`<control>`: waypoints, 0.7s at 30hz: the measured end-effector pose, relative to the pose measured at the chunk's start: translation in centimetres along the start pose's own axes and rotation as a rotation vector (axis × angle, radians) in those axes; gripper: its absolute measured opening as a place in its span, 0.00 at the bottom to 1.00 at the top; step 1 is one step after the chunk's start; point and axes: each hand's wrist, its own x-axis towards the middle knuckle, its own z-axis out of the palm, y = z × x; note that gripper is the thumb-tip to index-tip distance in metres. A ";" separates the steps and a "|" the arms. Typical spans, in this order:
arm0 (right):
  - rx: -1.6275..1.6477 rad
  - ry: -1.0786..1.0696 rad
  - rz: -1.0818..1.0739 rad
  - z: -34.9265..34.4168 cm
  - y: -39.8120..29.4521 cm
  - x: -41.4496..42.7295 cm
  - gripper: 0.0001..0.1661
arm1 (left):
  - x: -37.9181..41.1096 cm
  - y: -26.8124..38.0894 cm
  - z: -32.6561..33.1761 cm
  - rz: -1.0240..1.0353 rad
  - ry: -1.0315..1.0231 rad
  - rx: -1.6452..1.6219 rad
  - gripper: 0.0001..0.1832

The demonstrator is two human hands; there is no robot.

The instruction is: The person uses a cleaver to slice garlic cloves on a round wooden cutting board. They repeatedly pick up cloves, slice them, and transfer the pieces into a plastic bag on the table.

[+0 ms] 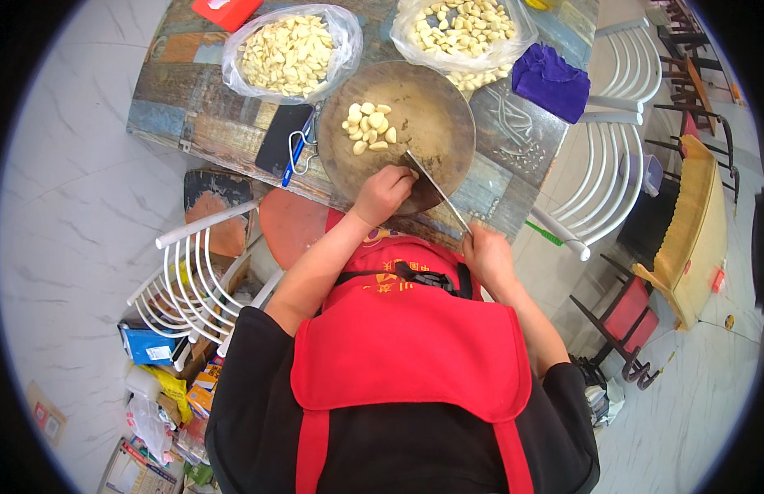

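Note:
On the round wooden chopping board (419, 99) lies a small heap of peeled garlic cloves (369, 128). My left hand (385, 194) pinches a garlic clove (414, 175) at the board's near edge, its fingertips beside the blade. A cleaver (440, 192) is gripped at its handle by my right hand (490, 253), its blade slanting up and left over the board. Beyond the board's left side, a plastic bag (230, 62) holds garlic pieces (289, 52). Another plastic bag (527, 31) at the back right holds peeled cloves (468, 28), with more cloves showing at its near side.
Left of the board lie a smartphone (283, 139), a blue pen (295, 157) and a bent metal hook (291, 148). A purple cloth (551, 83) rests at the table's right edge. White-railed chairs (193, 284) stand at both sides. A red box (227, 12) sits at the back left.

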 end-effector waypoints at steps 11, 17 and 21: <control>0.030 -0.001 0.014 0.8 0.5 -0.3 0.11 | 0.1 0.0 -0.3 -0.034 -0.042 -0.056 0.10; 0.000 -0.031 0.041 -1.4 -0.7 -1.1 0.08 | -0.2 -0.2 -0.2 -0.001 -0.003 -0.071 0.09; -0.037 -0.048 0.033 -2.8 -1.2 -1.8 0.08 | -0.4 -0.3 -0.2 0.009 0.004 -0.079 0.08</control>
